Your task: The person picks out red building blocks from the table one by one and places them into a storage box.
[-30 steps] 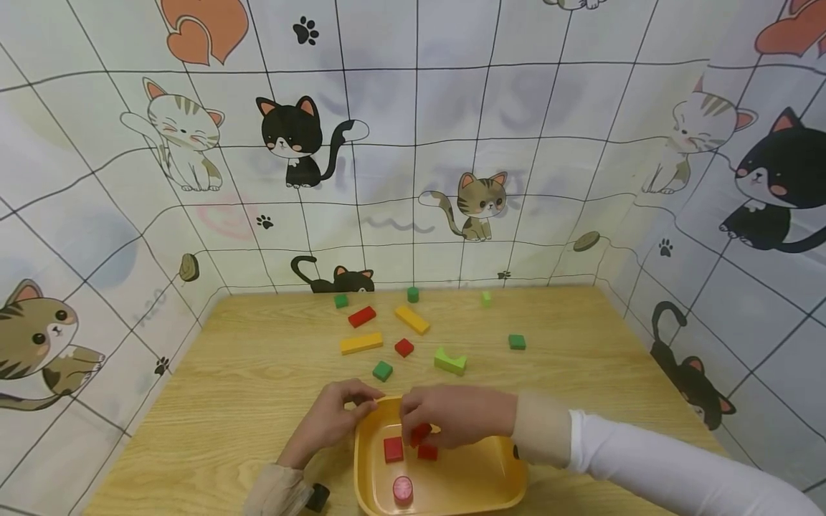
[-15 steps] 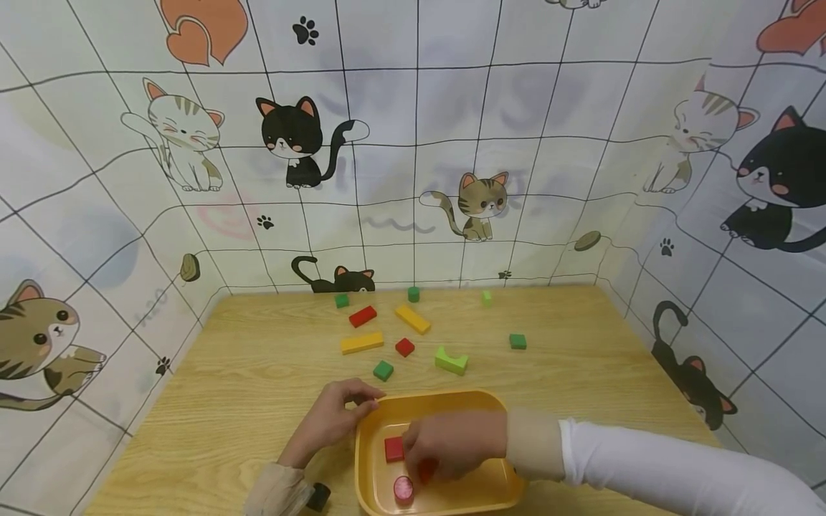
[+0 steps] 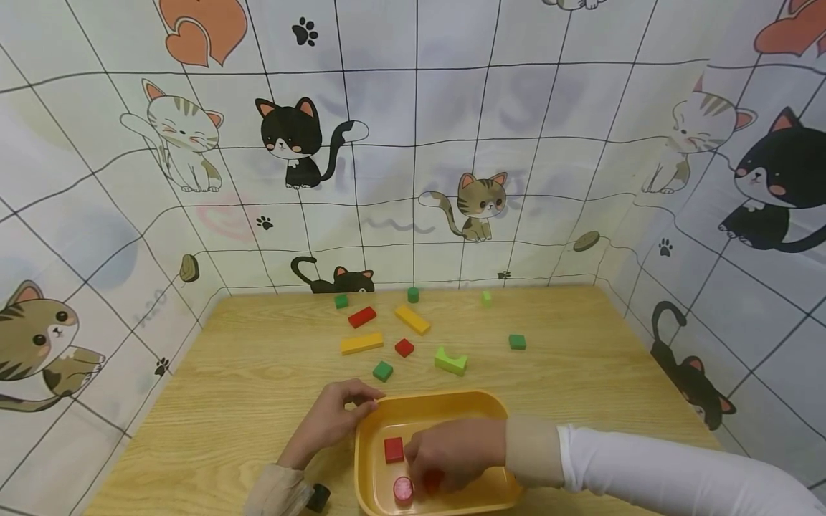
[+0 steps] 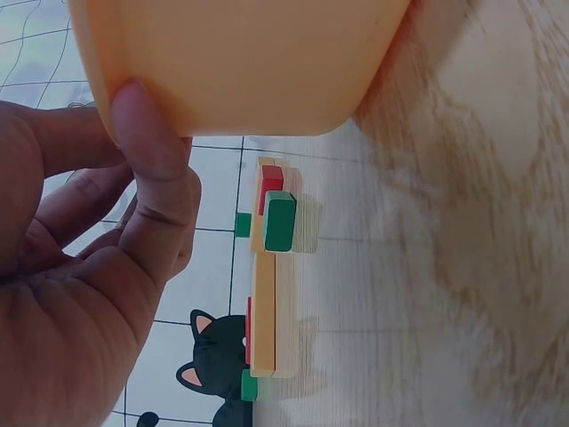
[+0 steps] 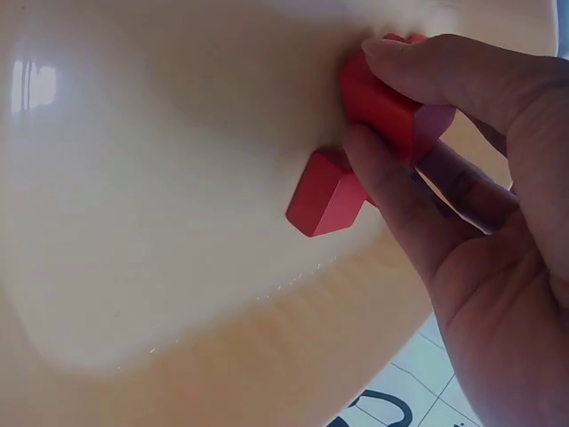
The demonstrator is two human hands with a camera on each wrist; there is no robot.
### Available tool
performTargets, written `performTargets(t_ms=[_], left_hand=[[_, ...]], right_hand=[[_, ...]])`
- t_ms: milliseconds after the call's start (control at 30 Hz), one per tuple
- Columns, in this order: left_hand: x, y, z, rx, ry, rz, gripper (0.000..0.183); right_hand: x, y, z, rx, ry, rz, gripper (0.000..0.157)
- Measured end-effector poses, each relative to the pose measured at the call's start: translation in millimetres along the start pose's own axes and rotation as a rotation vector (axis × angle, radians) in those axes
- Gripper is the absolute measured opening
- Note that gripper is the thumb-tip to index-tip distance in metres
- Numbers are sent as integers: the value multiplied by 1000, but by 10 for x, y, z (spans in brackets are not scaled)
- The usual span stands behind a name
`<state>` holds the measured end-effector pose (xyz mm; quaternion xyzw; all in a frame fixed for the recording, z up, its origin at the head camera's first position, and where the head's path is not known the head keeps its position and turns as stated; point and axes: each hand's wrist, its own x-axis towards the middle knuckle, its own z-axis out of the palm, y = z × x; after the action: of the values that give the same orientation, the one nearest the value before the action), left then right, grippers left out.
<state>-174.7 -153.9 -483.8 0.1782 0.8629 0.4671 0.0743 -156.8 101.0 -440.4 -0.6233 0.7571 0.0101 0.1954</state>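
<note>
A yellow plastic bin (image 3: 442, 398) stands on the table with red blocks inside. My left hand (image 3: 330, 421) pinches its far left corner, the thumb (image 4: 147, 133) lying on the wall in the left wrist view. Inside the bin, my right hand (image 3: 459, 451) grips a red block (image 5: 382, 98) between thumb and fingers. Another red block (image 5: 324, 194) lies close by on the bin floor, mostly hidden from the head view by the hand. Left of the right hand are a red square block (image 3: 393, 450) and a round pinkish-red block (image 3: 403, 491).
Beyond the bin lie loose blocks: yellow bars (image 3: 361, 344), a red bar (image 3: 362, 317), a red block (image 3: 404, 347), green blocks (image 3: 383, 371) and a light green notched block (image 3: 450, 362). A cat-printed cloth (image 3: 387, 172) surrounds the table on three sides.
The right hand has moved nearer and slightly right inside the bin, carrying a red block down toward the bin floor. The left hand stays at the corner.
</note>
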Motion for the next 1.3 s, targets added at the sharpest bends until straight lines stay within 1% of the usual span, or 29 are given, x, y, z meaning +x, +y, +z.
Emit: performTargets(t_ms=[467, 667, 867, 1033, 1167, 1300], left_hand=[[-4, -7, 7, -5, 6, -2, 16], [-3, -4, 9, -3, 2, 16, 16], [-10, -3, 7, -8, 6, 15, 16], [-4, 1, 5, 0, 9, 10, 16], [1, 5, 6, 5, 12, -1, 16], [5, 14, 5, 13, 19, -7, 15]], right_hand=[[59, -46, 38, -38, -46, -7, 21], [44, -56, 32, -29, -56, 20, 24], [-1, -52, -11, 9, -57, 41, 30], [-46, -40, -72, 44, -37, 32, 36], [-119, -14, -122, 123, -6, 54, 39], [-223, 19, -182, 214, 56, 85, 38]])
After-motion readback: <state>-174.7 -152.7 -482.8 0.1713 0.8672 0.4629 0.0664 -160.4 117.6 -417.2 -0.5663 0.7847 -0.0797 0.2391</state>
